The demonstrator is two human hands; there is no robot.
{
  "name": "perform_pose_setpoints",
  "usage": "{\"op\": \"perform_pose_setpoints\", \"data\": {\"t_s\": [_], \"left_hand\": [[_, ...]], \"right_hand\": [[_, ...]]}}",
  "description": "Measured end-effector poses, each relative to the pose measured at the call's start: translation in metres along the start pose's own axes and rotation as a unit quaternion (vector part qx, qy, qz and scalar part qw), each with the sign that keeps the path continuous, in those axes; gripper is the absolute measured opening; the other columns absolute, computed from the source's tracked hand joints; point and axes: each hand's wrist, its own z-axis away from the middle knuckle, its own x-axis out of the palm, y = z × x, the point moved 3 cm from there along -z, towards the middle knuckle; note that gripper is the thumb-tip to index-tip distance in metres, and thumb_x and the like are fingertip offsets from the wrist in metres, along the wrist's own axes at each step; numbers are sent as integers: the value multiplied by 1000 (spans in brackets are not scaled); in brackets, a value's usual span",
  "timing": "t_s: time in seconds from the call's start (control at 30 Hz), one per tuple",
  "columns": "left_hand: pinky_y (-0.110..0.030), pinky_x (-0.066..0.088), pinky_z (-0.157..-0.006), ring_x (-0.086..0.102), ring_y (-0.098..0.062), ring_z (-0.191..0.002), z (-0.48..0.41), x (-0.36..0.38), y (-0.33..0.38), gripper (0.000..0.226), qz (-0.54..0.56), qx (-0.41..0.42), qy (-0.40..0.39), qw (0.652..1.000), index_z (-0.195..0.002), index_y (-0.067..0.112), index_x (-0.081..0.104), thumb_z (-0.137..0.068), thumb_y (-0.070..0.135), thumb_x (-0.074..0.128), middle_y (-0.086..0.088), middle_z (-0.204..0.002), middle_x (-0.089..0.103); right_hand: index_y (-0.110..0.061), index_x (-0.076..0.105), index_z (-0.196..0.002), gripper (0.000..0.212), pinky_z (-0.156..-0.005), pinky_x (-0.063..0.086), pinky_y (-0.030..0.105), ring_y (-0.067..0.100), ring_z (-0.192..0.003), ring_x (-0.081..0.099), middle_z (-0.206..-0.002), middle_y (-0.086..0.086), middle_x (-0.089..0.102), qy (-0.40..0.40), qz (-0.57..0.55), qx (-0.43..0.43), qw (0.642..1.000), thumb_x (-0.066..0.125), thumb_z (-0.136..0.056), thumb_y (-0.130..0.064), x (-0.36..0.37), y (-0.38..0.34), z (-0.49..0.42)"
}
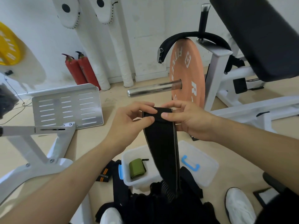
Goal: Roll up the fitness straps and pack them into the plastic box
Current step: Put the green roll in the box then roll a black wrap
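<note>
A wide black strap (163,143) with pale edges hangs down from both my hands at mid-frame. Its top end is folded over. My left hand (134,120) pinches that folded end from the left, and my right hand (186,118) pinches it from the right. Below, on the floor, stands the clear plastic box (139,181) with a blue latch. A rolled green strap (137,168) lies inside it. The box's clear lid (200,165) with a blue handle lies to its right. More black straps (145,202) are piled in front of the box, one with orange lettering (104,173).
A pink weight plate (186,73) on a steel bar stands just beyond my hands. A white machine frame (40,143) and perforated footplate (68,107) are at left, a white bench frame (258,107) at right. Two red extinguishers (80,70) lean by the wall. My white shoes (239,206) are at the bottom.
</note>
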Motion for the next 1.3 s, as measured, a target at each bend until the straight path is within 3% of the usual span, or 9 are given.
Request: {"op": "perform_pose_setpoints", "data": {"t_s": [0.17,0.3,0.47,0.6,0.73,0.87,1.03,1.17,1.3], "left_hand": [[-33,61,-85,73,-21,-103,0,1,-3,42,37,-87,-14,995,-130,22,61,-92,9,71,-3,-117,73],[-32,62,-80,74,-22,-103,2,3,-2,26,38,-88,-81,992,-123,13,66,-99,12,60,-6,-110,77],[-34,62,-70,75,-29,-93,-1,4,1,26,30,-46,-45,997,-120,11,64,-96,1,63,-10,-107,72],[-41,63,-74,74,-34,-91,-3,2,2,26,29,-15,2,999,-115,11,66,-94,-4,63,-9,-106,70],[-51,60,-85,66,-41,-89,-1,2,2,32,-25,19,49,998,-110,21,74,-90,-4,70,10,-98,73],[-51,57,-91,68,-27,-97,2,2,5,32,-37,42,36,998,-107,26,78,-82,6,75,8,-107,73],[-46,60,-91,71,-32,-102,6,0,5,30,38,-37,20,998,-114,32,76,-85,25,79,1,-114,74],[-32,62,-79,74,-23,-98,5,1,2,51,83,-139,-8,987,-131,22,65,-82,35,70,-7,-113,74],[-29,60,-75,75,-16,-90,7,4,3,24,71,-135,-52,987,-119,12,70,-97,21,63,-4,-99,78]], "right_hand": [[-8,62,-120,31,-90,59,40,29,-102,72,-109,20,72,11,9,-43,999,67,-91,-1,0,-2,2],[-7,63,-120,32,-88,61,40,33,-107,70,-117,24,68,27,52,-78,995,68,-90,2,0,-6,6],[-8,65,-119,31,-90,60,48,32,-109,69,-121,20,65,39,100,-106,989,69,-90,0,0,-12,8],[-16,67,-122,32,-89,60,49,29,-109,70,-121,15,68,27,87,-83,992,65,-92,-26,3,-16,8],[-18,69,-122,44,-91,58,51,32,-106,72,-119,11,72,12,57,-38,998,59,-88,-44,7,-12,7],[-9,69,-118,45,-93,56,45,25,-99,70,-108,11,71,25,12,-32,999,70,-80,-31,8,-9,5],[-5,67,-120,47,-100,52,49,37,-107,69,-116,25,68,29,-17,-46,998,74,-75,-16,7,-10,7],[-10,68,-116,33,-82,61,34,26,-101,71,-115,17,69,19,1,-75,997,72,-84,-2,6,-8,6],[-12,67,-118,36,-84,60,33,23,-102,72,-122,13,67,43,59,-108,991,72,-86,5,3,-8,4]]}}
